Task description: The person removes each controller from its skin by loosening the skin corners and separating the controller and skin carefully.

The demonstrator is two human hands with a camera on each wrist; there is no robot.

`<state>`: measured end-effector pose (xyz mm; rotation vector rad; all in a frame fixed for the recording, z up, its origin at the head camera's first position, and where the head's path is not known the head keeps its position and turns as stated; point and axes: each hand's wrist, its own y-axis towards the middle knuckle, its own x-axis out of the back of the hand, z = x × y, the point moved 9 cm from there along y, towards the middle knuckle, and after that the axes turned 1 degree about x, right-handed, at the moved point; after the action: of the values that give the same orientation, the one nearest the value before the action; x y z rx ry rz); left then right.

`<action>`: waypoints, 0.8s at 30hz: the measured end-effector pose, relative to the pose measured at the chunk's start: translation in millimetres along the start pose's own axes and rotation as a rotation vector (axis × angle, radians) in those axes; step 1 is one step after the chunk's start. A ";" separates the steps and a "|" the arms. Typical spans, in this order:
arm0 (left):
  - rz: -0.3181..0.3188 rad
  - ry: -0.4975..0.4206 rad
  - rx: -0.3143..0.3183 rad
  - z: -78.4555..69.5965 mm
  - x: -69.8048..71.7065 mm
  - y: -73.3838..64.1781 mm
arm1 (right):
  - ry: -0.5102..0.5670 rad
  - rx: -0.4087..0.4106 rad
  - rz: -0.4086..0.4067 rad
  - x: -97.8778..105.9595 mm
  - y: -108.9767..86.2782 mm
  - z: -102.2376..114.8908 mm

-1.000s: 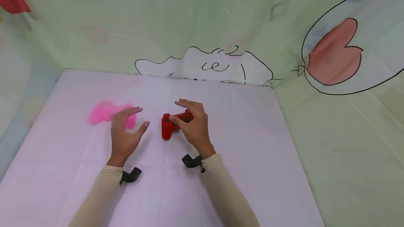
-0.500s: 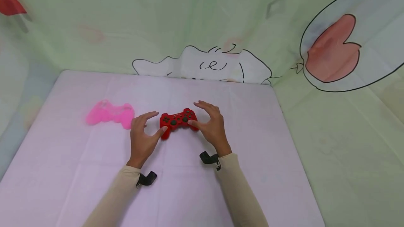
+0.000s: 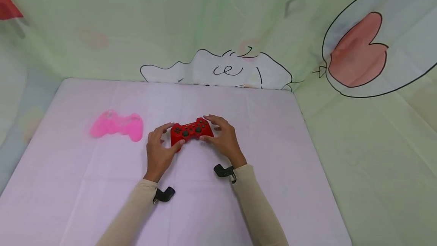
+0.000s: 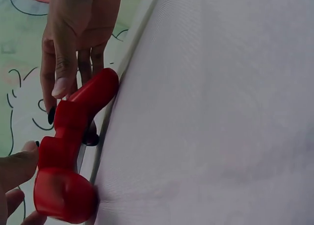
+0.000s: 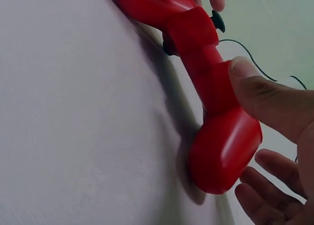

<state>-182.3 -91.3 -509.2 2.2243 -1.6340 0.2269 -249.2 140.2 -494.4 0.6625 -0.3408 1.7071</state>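
Observation:
A red game controller [image 3: 191, 127] with dark buttons and sticks lies at the middle of the table, its handles toward the person. My left hand [image 3: 158, 156] holds its left end, thumb over the handle and index finger by the far corner. At the right end, my right hand [image 3: 227, 139] grips it between the thumb on the near side and fingers along the far edge. The right wrist view shows the right thumb [image 5: 270, 97] on the controller's body and the other fingers curled beside the handle. To the left lies a pink, controller-shaped cover [image 3: 117, 125].
A pale cloth covers the table [image 3: 280, 200]. Behind it and at the sides hang light green printed curtains [image 3: 136, 22] with line drawings and a heart. Each wrist carries a small black camera mount [image 3: 223, 171].
Both hands have moved right from between the two objects to the red controller's ends, and their thumbs and fingers have closed in on it. The pink cover has stayed in place.

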 end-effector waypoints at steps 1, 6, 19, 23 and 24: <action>0.005 0.007 0.008 1.1 -1.2 -0.1 | 0.001 -0.010 0.007 -1.8 -0.1 -1.5; 0.014 0.038 0.040 6.4 -5.3 -0.4 | -0.004 -0.074 0.028 -8.2 -1.2 -9.7; 0.017 0.025 0.079 13.6 -8.5 0.2 | -0.011 -0.078 -0.031 -12.8 -6.1 -13.6; 0.028 0.013 0.076 10.7 -5.7 -1.4 | -0.001 -0.065 -0.068 -11.4 -15.2 -8.1; 0.031 0.008 0.074 9.4 -4.7 -1.8 | 0.004 -0.061 -0.081 -10.3 -17.8 -5.8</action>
<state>-183.0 -90.3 -519.8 2.2501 -1.6831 0.3082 -232.2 139.6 -507.3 0.6204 -0.3574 1.6149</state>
